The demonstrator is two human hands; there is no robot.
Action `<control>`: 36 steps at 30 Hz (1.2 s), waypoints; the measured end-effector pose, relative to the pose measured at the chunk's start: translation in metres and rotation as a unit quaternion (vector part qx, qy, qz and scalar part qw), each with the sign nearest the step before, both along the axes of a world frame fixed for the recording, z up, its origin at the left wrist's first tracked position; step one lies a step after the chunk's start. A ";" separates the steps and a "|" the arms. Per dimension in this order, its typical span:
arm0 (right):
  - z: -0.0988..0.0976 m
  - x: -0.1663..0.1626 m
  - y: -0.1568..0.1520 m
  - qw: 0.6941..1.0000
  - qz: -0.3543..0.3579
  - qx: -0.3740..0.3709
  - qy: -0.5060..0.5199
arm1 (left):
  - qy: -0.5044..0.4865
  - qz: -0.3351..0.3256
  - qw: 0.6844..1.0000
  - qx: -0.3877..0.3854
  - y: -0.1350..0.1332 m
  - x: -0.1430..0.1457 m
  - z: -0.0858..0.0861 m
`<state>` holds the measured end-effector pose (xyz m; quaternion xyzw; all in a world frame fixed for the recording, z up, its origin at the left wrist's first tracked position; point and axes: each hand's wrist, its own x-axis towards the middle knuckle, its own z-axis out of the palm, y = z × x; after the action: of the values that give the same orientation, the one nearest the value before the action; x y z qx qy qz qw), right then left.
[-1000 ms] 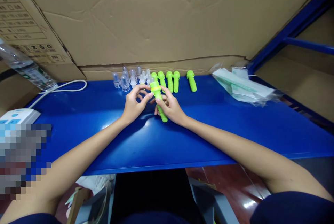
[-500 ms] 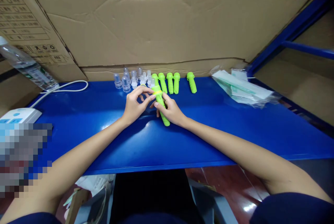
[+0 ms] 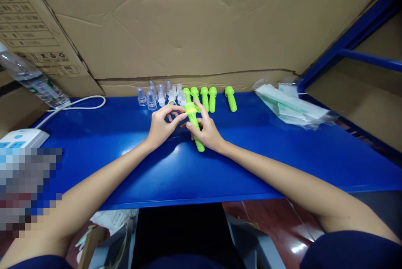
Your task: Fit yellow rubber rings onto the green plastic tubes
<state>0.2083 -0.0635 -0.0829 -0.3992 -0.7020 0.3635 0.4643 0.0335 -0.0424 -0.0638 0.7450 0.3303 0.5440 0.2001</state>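
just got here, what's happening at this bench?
A person seated at a blue table holds a green plastic piece in the right hand, while the left hand pinches at a yellow ring near its top. Behind the hands, four more green pieces lie in a row beside a cluster of small clear caps. A stack of bagged packets lies to the right.

Bare blue tabletop (image 3: pixel 103 135) flanks the hands; clear caps (image 3: pixel 157 93) and green handles (image 3: pixel 209 98) crowd behind
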 end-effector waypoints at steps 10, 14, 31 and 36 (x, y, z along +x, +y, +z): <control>-0.004 -0.001 0.002 0.998 0.026 -0.022 0.053 | -0.002 -0.019 0.999 0.026 0.005 -0.001 -0.004; -0.003 0.000 0.002 0.996 0.042 -0.033 0.068 | 0.003 -0.009 1.000 0.014 0.004 -0.001 -0.004; -0.003 0.001 0.007 0.997 0.040 -0.005 0.072 | 0.001 -0.014 0.998 0.057 0.001 0.000 -0.002; -0.004 0.001 0.008 0.997 0.049 0.002 0.067 | 0.001 -0.015 0.998 0.068 0.000 0.000 -0.002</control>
<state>0.2095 -0.0559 -0.0864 -0.3381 -0.6891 0.4101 0.4926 0.0340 -0.0419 -0.0659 0.7622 0.2813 0.5616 0.1566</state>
